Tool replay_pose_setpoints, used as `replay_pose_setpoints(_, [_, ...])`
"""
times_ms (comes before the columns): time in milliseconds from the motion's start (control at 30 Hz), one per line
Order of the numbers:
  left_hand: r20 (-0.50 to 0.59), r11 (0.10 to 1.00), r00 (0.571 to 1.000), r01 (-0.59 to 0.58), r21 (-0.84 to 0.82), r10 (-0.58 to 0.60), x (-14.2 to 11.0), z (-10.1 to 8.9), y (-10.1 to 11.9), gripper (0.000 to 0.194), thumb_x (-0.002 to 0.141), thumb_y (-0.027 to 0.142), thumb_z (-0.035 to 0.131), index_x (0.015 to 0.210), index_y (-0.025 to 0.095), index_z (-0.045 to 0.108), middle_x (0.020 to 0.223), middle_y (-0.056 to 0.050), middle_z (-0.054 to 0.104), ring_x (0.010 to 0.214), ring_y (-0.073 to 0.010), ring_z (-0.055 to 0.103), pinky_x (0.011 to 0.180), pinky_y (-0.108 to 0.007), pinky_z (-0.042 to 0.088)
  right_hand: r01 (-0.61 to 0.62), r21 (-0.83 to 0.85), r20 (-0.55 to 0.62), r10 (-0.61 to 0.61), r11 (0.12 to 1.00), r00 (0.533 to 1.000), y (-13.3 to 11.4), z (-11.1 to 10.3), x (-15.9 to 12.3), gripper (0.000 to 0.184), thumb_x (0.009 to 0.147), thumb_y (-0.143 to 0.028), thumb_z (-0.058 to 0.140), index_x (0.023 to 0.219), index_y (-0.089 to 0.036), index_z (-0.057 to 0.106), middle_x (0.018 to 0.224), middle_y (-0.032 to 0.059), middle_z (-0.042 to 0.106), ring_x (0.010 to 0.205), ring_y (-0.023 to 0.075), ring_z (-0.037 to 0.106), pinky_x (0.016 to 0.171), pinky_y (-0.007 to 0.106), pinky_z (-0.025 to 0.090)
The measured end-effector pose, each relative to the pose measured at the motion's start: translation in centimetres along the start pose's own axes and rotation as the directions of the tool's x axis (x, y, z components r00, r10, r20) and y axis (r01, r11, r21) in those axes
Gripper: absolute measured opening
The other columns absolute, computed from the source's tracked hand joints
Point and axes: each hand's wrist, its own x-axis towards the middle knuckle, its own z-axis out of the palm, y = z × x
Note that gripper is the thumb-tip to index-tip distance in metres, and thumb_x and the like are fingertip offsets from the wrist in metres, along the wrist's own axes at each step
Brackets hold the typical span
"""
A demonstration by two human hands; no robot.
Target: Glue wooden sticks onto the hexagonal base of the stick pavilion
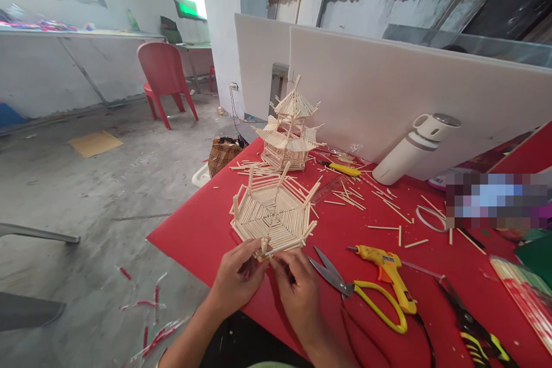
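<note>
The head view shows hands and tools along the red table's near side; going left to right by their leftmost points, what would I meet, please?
Left hand → right hand → yellow-handled scissors → yellow hot-glue gun → black-and-lime-handled shears.

Your left forearm [196, 322] slants up and to the right, your right forearm [324, 344] up and to the left, bringing both hands close together in front of you. Your left hand [238, 277] pinches between thumb and bent index finger; your right hand [298, 284] pinches too, its fingers curled, the fingertips near the left's.
</note>
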Motion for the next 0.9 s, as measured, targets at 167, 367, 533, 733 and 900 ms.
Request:
replay_pose_setpoints(167, [-0.020, 1.000, 1.000, -0.023, -0.017, 0.022, 0.27, 0.02, 0.43, 0.029, 0.083, 0.009, 0.062, 0.110, 0.018, 0.066, 0.103, -0.011, 0.076, 0.085, -0.0167, 0.072, 0.076, -0.023, 0.057, 0.001, -0.008, 0.002, -0.001, 1.000, 1.000, 0.20, 0.01, -0.07, 0.012, 0.095, -0.018, 0.057, 0.100, -0.023, 0.067, 0.087, 0.0035, 0.068, 0.081, 0.0157, 0.066, 0.073, 0.025, 0.054])
replay_pose_setpoints(367, [-0.031, 1.000, 0.999, -0.027, 0.005, 0.028, 0.44, 0.07, 0.54, 0.031, 0.082, 0.009, 0.063, 0.111, 0.017, 0.067, 0.102, -0.011, 0.076, 0.078, -0.0153, 0.072, 0.069, -0.021, 0.056, 0.015, -0.020, -0.015, -0.015, 1.000, 1.000, 0.14, -0.01, 0.07, 0.012, 0.094, -0.017, 0.059, 0.099, -0.022, 0.068, 0.087, 0.0029, 0.069, 0.081, 0.0146, 0.066, 0.073, 0.024, 0.054])
replay_pose_setpoints(533, [-0.029, 1.000, 0.999, -0.013, 0.022, 0.013, 0.51, 0.03, 0.73, 0.030, 0.082, 0.011, 0.062, 0.111, 0.017, 0.068, 0.098, -0.011, 0.077, 0.077, -0.0168, 0.072, 0.066, -0.021, 0.056, 0.009, -0.016, -0.011, -0.009, 1.000, 1.000, 0.15, -0.02, 0.07, 0.011, 0.094, -0.018, 0.058, 0.100, -0.022, 0.067, 0.088, 0.0033, 0.068, 0.082, 0.0153, 0.066, 0.073, 0.025, 0.054])
replay_pose_setpoints(733, [-0.027, 1.000, 1.000, 0.003, 0.003, -0.003, 0.56, 0.07, 0.85, 0.029, 0.082, 0.013, 0.062, 0.110, 0.017, 0.070, 0.097, -0.011, 0.077, 0.077, -0.0166, 0.072, 0.067, -0.022, 0.057, -0.010, -0.007, 0.009, 0.010, 1.000, 1.000, 0.31, 0.01, -0.16, 0.012, 0.095, -0.020, 0.057, 0.100, -0.022, 0.067, 0.088, 0.0035, 0.068, 0.081, 0.0152, 0.065, 0.072, 0.026, 0.054])
replay_pose_setpoints(900, [-0.025, 1.000, 1.000, 0.000, -0.004, 0.000, 0.40, 0.14, 0.56, 0.029, 0.083, 0.013, 0.062, 0.111, 0.018, 0.068, 0.097, -0.010, 0.076, 0.076, -0.0150, 0.071, 0.066, -0.021, 0.056, -0.008, 0.006, 0.009, 0.008, 1.000, 1.000, 0.16, 0.00, -0.08, 0.013, 0.095, -0.018, 0.057, 0.102, -0.023, 0.067, 0.088, 0.0034, 0.067, 0.082, 0.0153, 0.065, 0.074, 0.025, 0.053])
